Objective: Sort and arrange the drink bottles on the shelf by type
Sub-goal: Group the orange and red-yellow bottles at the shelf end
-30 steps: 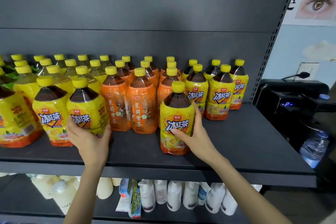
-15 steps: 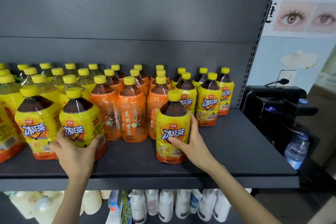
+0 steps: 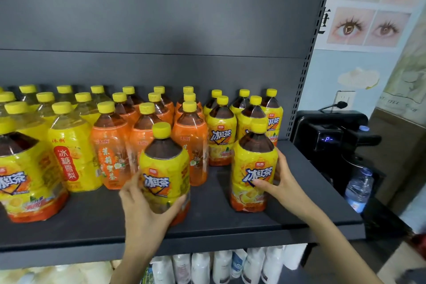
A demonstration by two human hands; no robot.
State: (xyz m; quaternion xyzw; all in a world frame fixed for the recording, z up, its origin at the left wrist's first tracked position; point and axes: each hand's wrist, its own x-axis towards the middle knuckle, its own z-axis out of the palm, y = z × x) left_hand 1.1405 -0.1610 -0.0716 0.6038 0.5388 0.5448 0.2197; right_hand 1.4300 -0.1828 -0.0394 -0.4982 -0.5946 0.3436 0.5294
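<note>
My left hand (image 3: 147, 210) grips a yellow-label iced tea bottle (image 3: 164, 168) near the shelf's front, in front of the orange bottles. My right hand (image 3: 280, 182) grips a second iced tea bottle (image 3: 252, 168) to its right, standing before the iced tea group (image 3: 222, 131) at the back right. Orange-label tea bottles (image 3: 110, 145) fill the middle rows. Pale yellow pear-drink bottles (image 3: 69, 150) stand left of them. Another iced tea bottle (image 3: 20, 177) sits at the far left front, cut off by the frame edge.
The dark shelf board (image 3: 299, 196) has bare space at its right end and along the front. A black water dispenser (image 3: 332, 136) and a clear water bottle (image 3: 359, 189) stand to the right. White bottles (image 3: 221, 267) line the shelf below.
My left hand carried its iced tea bottle from the far-left group rightward to the shelf's middle front. My right hand slid its bottle further right. The view shifted right.
</note>
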